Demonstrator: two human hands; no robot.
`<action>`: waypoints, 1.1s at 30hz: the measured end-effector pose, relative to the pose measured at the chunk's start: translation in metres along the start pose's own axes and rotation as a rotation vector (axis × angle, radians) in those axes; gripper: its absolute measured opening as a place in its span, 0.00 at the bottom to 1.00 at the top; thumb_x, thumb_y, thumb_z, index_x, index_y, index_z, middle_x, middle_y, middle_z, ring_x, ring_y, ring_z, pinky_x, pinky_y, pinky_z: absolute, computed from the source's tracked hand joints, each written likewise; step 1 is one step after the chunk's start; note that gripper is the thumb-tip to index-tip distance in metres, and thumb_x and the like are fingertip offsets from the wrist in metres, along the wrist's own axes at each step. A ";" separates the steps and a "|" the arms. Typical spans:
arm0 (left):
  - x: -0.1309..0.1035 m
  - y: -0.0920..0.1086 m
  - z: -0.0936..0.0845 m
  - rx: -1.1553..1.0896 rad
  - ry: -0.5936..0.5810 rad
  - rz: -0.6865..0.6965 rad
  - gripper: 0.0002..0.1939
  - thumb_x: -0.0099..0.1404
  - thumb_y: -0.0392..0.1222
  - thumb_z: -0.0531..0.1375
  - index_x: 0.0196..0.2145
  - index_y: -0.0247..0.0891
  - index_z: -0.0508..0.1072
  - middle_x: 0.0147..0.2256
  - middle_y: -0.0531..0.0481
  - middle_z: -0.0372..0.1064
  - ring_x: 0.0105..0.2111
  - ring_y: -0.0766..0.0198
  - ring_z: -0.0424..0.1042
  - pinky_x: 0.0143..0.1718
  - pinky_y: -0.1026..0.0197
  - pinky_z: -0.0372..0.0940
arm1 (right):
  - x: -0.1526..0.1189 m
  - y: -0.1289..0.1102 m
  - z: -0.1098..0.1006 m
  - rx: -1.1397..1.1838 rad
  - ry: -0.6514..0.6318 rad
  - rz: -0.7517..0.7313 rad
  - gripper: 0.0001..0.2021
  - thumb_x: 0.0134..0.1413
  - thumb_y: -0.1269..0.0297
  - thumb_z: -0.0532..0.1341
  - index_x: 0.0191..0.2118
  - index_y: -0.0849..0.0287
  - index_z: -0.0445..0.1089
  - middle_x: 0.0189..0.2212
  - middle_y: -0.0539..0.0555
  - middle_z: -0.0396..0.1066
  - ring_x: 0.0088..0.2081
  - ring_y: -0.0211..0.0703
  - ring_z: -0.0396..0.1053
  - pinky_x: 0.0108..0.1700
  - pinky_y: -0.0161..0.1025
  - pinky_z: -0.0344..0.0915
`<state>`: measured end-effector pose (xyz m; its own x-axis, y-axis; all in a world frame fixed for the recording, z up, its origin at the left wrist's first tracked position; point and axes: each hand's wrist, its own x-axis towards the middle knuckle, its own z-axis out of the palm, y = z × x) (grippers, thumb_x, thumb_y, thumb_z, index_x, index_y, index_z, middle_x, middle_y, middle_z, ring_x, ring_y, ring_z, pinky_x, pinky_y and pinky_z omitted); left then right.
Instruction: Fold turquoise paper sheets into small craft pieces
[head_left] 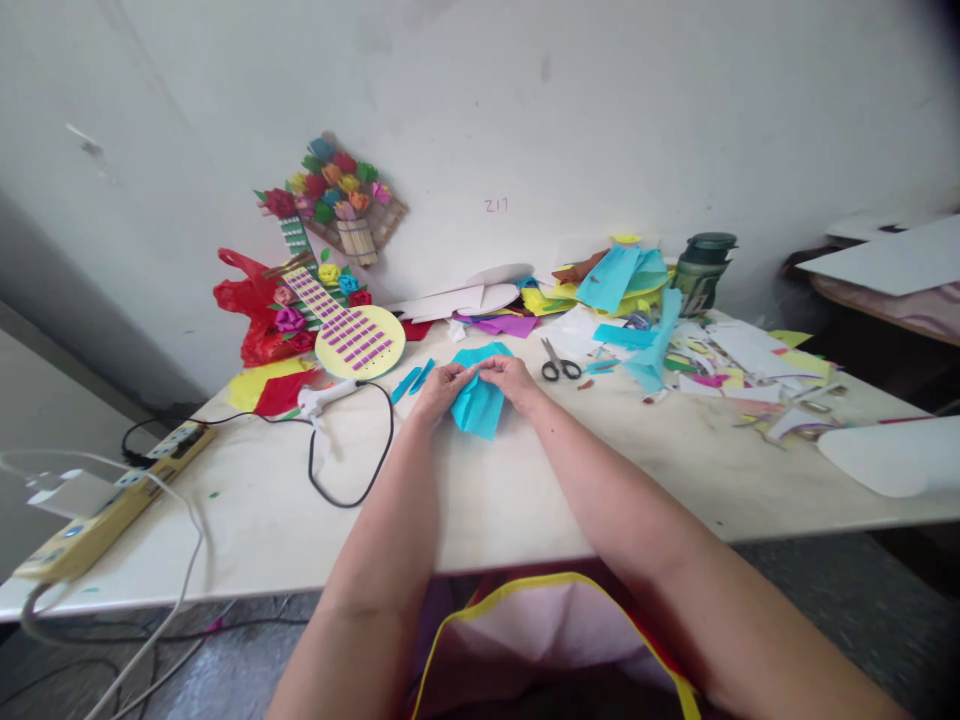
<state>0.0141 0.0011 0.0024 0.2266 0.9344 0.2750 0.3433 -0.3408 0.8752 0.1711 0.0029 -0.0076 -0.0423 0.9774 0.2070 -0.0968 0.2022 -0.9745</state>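
A sheet of turquoise crepe paper (480, 408) is held over the middle of the table, creased and hanging toward me. My left hand (444, 388) pinches it at the upper left, fingertips pressed together. From the other side my right hand (510, 378) pinches the same sheet, its fingertips almost touching the left ones. To the left of my hands lie narrow turquoise paper strips (414, 378). A pair of scissors (559, 362) with black handles rests on the table just right of my right hand.
At left are a white glue gun (327, 396) with a looping black cord and a power strip (112, 505). A paper guitar (360, 340) and a paper flower basket (352, 200) stand near the wall. Paper scraps (750, 360) and a green bottle (702, 275) occupy the right.
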 end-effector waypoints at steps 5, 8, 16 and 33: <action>-0.001 0.002 -0.001 0.038 0.003 0.019 0.26 0.52 0.63 0.59 0.18 0.36 0.62 0.17 0.58 0.47 0.19 0.73 0.47 0.19 0.66 0.42 | 0.000 0.000 0.000 -0.030 0.002 -0.005 0.06 0.31 0.64 0.64 0.22 0.59 0.69 0.20 0.46 0.66 0.26 0.37 0.63 0.34 0.38 0.60; -0.002 0.003 -0.001 0.058 0.014 0.026 0.26 0.53 0.63 0.59 0.17 0.36 0.59 0.16 0.58 0.45 0.19 0.73 0.45 0.19 0.65 0.41 | 0.000 0.000 -0.001 -0.043 0.001 -0.011 0.07 0.32 0.63 0.64 0.21 0.59 0.68 0.19 0.46 0.65 0.25 0.37 0.61 0.34 0.38 0.59; 0.000 0.000 0.000 0.107 0.079 -0.015 0.25 0.52 0.61 0.59 0.16 0.37 0.59 0.16 0.58 0.44 0.19 0.72 0.44 0.18 0.65 0.41 | -0.002 -0.001 -0.001 -0.013 0.019 0.014 0.10 0.30 0.60 0.66 0.21 0.59 0.68 0.19 0.46 0.65 0.25 0.36 0.59 0.32 0.37 0.57; 0.001 0.002 -0.001 0.182 0.096 0.052 0.23 0.55 0.57 0.58 0.16 0.36 0.61 0.16 0.57 0.48 0.20 0.71 0.48 0.20 0.65 0.44 | -0.007 -0.008 -0.001 0.003 -0.036 0.083 0.15 0.26 0.57 0.68 0.19 0.59 0.65 0.16 0.44 0.60 0.22 0.33 0.54 0.27 0.35 0.53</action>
<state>0.0143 0.0012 0.0043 0.1631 0.9177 0.3622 0.4945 -0.3937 0.7749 0.1730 -0.0058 -0.0013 -0.0860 0.9880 0.1281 -0.0948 0.1199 -0.9883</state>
